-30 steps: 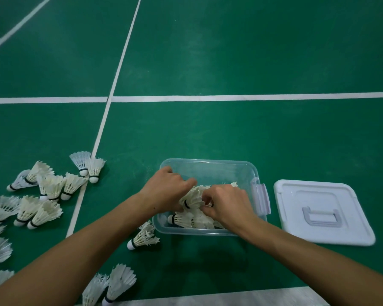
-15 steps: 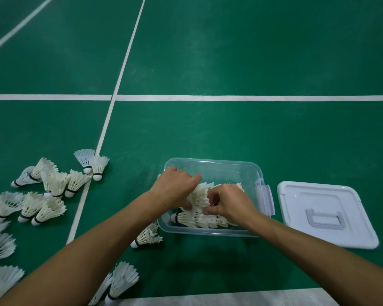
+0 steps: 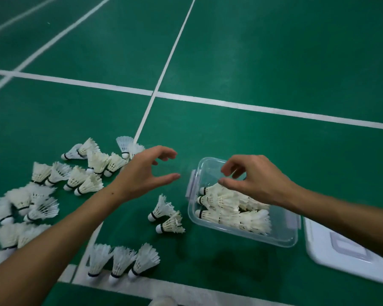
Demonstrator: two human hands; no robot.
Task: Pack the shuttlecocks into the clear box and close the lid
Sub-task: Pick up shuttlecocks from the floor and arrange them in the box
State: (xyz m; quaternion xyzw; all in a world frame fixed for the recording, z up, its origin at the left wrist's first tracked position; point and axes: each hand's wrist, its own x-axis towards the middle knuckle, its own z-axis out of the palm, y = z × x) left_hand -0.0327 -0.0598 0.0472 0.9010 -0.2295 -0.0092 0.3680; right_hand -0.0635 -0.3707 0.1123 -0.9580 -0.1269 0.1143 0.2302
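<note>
The clear box (image 3: pixel 284 238) sits open on the green court floor, with several white shuttlecocks (image 3: pixel 228 208) lying inside. My right hand (image 3: pixel 254 180) hovers over the box, fingers spread and holding nothing. My left hand (image 3: pixel 146 173) is left of the box, open and empty, above the floor. Two loose shuttlecocks (image 3: pixel 166 214) lie just left of the box. Three more (image 3: pixel 122 260) lie near the front line. A large scatter of shuttlecocks (image 3: pixel 75 175) covers the floor at the left. The white lid (image 3: pixel 323 248) with its handle lies right of the box.
White court lines (image 3: pixel 161 76) cross the green floor beyond the box. A wide white line (image 3: pixel 186 292) runs along the near edge of the view.
Both hands have lifted out of the box and let go of the shuttlecocks. My left hand has swung left toward the loose pile. The view has turned left.
</note>
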